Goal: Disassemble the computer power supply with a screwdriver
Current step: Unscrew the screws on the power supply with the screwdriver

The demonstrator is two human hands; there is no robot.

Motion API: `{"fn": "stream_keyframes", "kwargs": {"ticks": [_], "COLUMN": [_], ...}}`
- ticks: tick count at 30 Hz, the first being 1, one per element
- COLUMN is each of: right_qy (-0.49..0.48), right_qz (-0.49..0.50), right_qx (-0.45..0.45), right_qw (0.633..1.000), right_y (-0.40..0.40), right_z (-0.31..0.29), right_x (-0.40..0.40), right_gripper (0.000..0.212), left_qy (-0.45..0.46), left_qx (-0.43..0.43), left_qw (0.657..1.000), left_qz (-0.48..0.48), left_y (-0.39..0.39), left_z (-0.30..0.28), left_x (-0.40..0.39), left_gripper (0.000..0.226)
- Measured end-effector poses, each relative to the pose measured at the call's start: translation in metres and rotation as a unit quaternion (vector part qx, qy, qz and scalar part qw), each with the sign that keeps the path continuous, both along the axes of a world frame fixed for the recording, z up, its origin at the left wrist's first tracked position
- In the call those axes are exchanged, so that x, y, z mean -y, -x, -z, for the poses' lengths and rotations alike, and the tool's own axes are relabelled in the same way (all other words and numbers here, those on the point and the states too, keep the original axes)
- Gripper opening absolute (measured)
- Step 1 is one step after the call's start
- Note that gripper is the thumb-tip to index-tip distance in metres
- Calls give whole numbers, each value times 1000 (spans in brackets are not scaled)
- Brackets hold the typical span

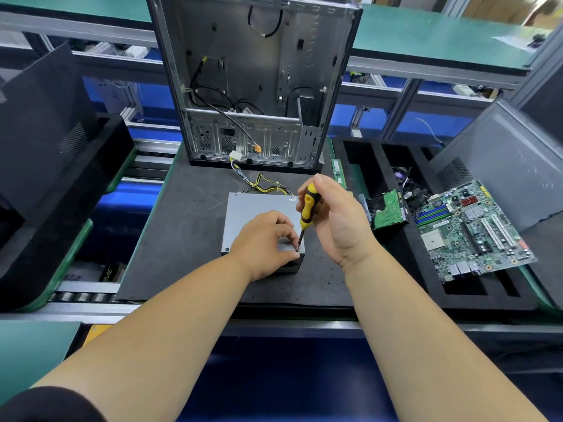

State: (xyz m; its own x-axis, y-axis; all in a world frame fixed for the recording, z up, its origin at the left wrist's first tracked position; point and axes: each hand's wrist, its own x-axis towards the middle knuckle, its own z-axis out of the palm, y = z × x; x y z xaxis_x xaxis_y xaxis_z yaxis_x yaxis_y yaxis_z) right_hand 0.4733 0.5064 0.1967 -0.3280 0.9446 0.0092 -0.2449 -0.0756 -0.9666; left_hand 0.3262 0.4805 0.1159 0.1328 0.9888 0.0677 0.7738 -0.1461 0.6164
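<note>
A grey metal power supply (253,208) lies flat on the black mat (182,226), its yellow and black cables (268,184) trailing toward the case behind it. My right hand (338,217) grips a yellow and black screwdriver (307,208), held nearly upright with its tip at the near right corner of the power supply's top. My left hand (265,242) rests on the power supply, with thumb and forefinger pinching at the screwdriver's tip. Whether a screw sits there I cannot tell.
An open, stripped computer case (256,80) stands upright behind the mat. A black foam tray (396,269) on the right holds a green motherboard (469,229), a hard drive (388,208) and a fan. Dark side panels (42,123) lean at the left and right.
</note>
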Motion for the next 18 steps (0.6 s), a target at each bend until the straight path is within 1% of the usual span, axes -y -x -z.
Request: {"fn": "stream_keyframes", "kwargs": {"ticks": [4, 8, 11, 12, 15, 18], "right_qy": [-5, 11, 16, 14, -7, -16], "right_qz": [14, 30, 5, -8, -17, -16], "right_qx": [1, -12, -33, -40, -27, -14], "right_qw": [1000, 999, 999, 999, 999, 1000], "right_y": [1, 8, 10, 10, 8, 6], "right_z": [-2, 1, 2, 2, 0, -1], "right_x": [3, 4, 4, 5, 5, 4], "right_gripper": [42, 44, 47, 45, 27, 21], "left_qy": [0, 6, 9, 8, 5, 3], "left_qx": [5, 9, 10, 12, 13, 9], "left_qw": [1000, 1000, 1000, 1000, 1000, 1000], "left_qz": [1, -4, -3, -2, -1, 0], "left_y": [0, 0, 0, 0, -1, 0], "left_z": [-1, -1, -1, -1, -2, -2], "left_x": [0, 1, 1, 1, 1, 0], "left_gripper": [20, 19, 18, 18, 19, 20]}}
